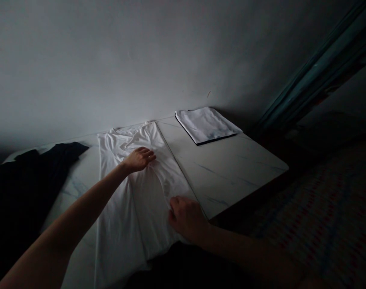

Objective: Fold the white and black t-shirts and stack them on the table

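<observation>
A white cloth garment lies spread over the table, wrinkled near its far end, its near end hanging toward me. My left hand is on the upper middle of the garment, its fingers bent and close together; whether it pinches any fabric is hidden. Lower and to the right, my right hand rests at the garment's right edge with its fingers curled in; what they hold, if anything, is too dark to make out.
On the marble-patterned table, a folded white cloth with a dark underside lies at the back right. Dark clothing covers the left side. A wall stands behind; a patterned cloth surface is at the right.
</observation>
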Motion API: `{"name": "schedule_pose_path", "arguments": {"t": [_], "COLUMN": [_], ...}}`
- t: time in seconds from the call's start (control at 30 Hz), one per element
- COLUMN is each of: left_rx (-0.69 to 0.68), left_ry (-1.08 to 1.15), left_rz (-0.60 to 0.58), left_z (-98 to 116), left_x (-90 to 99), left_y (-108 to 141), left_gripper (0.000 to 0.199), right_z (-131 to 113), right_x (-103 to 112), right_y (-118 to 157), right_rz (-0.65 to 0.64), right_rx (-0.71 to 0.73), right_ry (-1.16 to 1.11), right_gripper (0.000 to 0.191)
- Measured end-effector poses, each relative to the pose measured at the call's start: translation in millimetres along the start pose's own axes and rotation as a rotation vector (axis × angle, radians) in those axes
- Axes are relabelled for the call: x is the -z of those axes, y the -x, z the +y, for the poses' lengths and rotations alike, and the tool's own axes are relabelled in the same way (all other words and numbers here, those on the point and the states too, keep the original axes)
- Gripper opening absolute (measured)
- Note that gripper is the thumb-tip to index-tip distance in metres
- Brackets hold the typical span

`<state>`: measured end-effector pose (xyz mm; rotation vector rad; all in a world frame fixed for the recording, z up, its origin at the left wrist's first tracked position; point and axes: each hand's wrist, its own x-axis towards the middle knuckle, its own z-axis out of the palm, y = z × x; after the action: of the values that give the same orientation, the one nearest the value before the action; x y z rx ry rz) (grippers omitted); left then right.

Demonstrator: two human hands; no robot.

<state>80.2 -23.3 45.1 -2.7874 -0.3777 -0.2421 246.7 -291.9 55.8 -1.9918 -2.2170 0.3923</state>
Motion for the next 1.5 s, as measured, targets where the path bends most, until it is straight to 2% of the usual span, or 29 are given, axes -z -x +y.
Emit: {"name": "schedule_pose_path", "arguments": {"t": [0.13, 0.27, 0.33, 0.4, 0.47, 0.53, 0.6, 0.63, 0.73, 0.8, 0.83, 0.9, 1.0, 1.03, 1.1, 1.13, 1.2, 1.3, 1.37, 1.43, 1.5], "left_rx": [-0.034, -0.049, -0.010, 0.082, 0.241, 0.455, 0.622, 0.650, 0.560, 0.489, 0.468, 0.440, 0.415, 0.414, 0.434, 0.465, 0.581, 0.843, 1.023, 1.166, 1.261], "left_ry": [0.030, 0.109, 0.139, 0.168, 0.173, 0.141, 0.096, 0.087, 0.125, 0.162, 0.177, 0.202, 0.248, 0.270, 0.330, 0.357, 0.358, 0.213, 0.160, 0.216, 0.358], "left_rz": [0.071, 0.082, 0.074, 0.075, 0.075, 0.060, 0.022, -0.003, -0.071, -0.092, -0.096, -0.095, -0.094, -0.096, -0.113, -0.118, -0.100, -0.034, -0.045, -0.092, -0.149], "left_z": [-5.4, -7.7, -6.9, -1.7, 11.8, 35.6, 67.2, 83.9, 126.9, 145.0, 150.9, 157.8, 157.4, 153.3, 136.1, 122.1, 84.1, 13.2, -30.7, -64.6, -86.7], "left_x": [-2.3, 0.0, 5.0, 12.6, 20.9, 26.7, 27.5, 25.9, 17.2, 12.8, 12.2, 14.3, 24.9, 29.5, 38.1, 41.4, 44.2, 38.1, 29.4, 20.1, 11.6], "left_y": [4.4, 9.5, 8.5, 2.6, -7.3, -17.0, -20.9, -19.5, -3.0, 12.7, 20.0, 31.1, 36.0, 34.6, 29.1, 25.8, 20.6, 19.7, 22.6, 25.1, 25.6], "left_gripper": [0.026, 0.028, 0.030, 0.030, 0.030, 0.027, 0.035, 0.044, 0.070, 0.076, 0.078, 0.082, 0.085, 0.081, 0.060, 0.048, 0.037, 0.032, 0.037, 0.041, 0.037], "right_z": [8.3, 20.2, 25.7, 32.2, 41.6, 55.4, 73.0, 82.2, 103.0, 107.1, 106.4, 102.0, 96.1, 94.9, 92.3, 90.1, 83.7, 71.3, 63.7, 56.9, 50.2], "right_x": [2.7, 11.0, 17.1, 22.3, 24.3, 22.1, 17.6, 15.4, 11.7, 11.2, 10.9, 9.8, 7.5, 7.1, 6.7, 6.4, 4.5, 0.7, 2.4, 10.4, 23.3], "right_y": [-0.9, 0.2, -8.3, -28.3, -59.5, -96.2, -129.7, -142.9, -163.8, -164.3, -162.3, -157.3, -155.1, -156.5, -160.9, -162.8, -164.2, -159.8, -158.5, -165.6, -185.4], "right_rz": [-0.037, -0.099, -0.121, -0.066, 0.063, 0.153, 0.136, 0.105, 0.052, 0.107, 0.141, 0.159, 0.069, 0.055, 0.098, 0.138, 0.176, 0.090, 0.056, 0.094, 0.147], "right_rx": [0.025, 0.128, 0.147, 0.155, 0.205, 0.294, 0.369, 0.390, 0.341, 0.253, 0.239, 0.313, 0.418, 0.395, 0.326, 0.317, 0.378, 0.530, 0.568, 0.517, 0.401], "right_ry": [-0.078, -0.149, -0.162, -0.173, -0.177, -0.154, -0.079, -0.033, 0.076, 0.102, 0.100, 0.085, 0.066, 0.064, 0.058, 0.052, 0.044, 0.055, 0.050, 0.008, -0.038], "right_gripper": [0.012, 0.007, 0.013, 0.018, 0.022, 0.029, 0.040, 0.044, 0.050, 0.054, 0.055, 0.058, 0.060, 0.060, 0.060, 0.060, 0.063, 0.068, 0.063, 0.047, 0.036]}}
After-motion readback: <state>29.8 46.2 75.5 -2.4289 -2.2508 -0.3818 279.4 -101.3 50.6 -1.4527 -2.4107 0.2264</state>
